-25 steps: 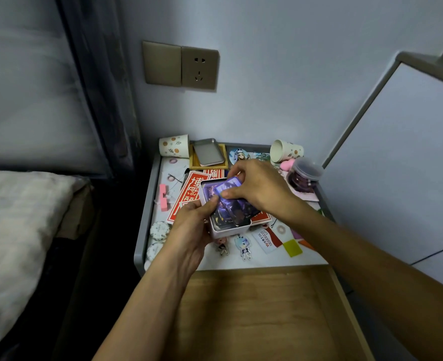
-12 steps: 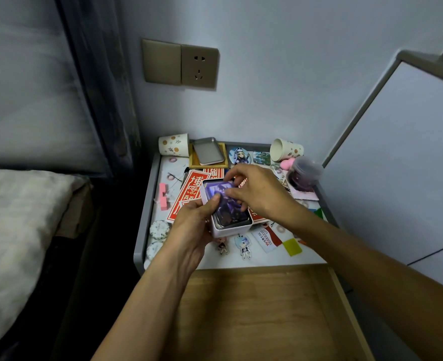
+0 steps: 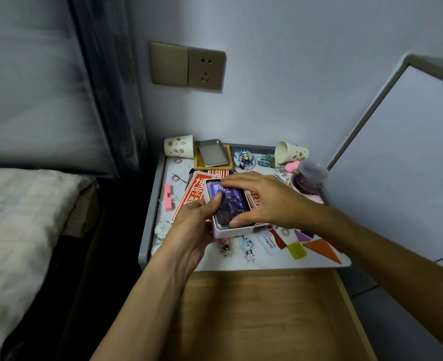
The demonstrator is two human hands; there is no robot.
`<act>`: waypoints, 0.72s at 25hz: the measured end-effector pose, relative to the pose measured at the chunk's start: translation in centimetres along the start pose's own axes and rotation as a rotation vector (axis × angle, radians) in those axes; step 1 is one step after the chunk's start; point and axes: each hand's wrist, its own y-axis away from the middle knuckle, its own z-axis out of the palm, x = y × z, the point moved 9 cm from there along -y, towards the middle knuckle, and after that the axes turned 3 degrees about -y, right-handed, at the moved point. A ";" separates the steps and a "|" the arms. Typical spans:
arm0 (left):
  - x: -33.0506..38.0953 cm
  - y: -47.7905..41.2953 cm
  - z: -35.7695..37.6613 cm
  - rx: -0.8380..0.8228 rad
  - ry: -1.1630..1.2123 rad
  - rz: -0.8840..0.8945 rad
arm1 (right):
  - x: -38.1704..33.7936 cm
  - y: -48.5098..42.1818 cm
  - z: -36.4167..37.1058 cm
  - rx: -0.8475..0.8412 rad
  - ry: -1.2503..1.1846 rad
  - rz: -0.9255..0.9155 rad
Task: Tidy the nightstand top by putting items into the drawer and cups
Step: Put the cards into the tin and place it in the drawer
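Nearest, in front of the white box (image 3: 232, 232), the wooden drawer (image 3: 254, 321) stands open. The box sits over the tabletop (image 3: 267, 262). The left hand (image 3: 198, 225) grips the box's left side, fingers wrapped round it and thumb on the purple card stack (image 3: 229, 205) inside. The right hand (image 3: 266, 201) clasps that stack, thumb at its near end and fingers curled over its far end. Beyond the box, a paper cup (image 3: 179, 150) sits to the left, and a tipped cup (image 3: 290, 152) to the right.

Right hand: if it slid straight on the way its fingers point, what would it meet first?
Most likely the left thumb, resting on the cards in the box just ahead of the right hand. Beyond it lies the pink clip. Heights are hard to judge.
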 end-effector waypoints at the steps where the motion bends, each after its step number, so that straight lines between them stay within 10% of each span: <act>1: -0.1 0.0 -0.1 0.005 -0.001 -0.005 | 0.1 0.1 0.2 0.008 0.006 0.003; 18: 0.2 0.6 -0.2 -0.008 -0.022 -0.035 | 0.7 0.0 1.7 -0.026 -0.053 -0.042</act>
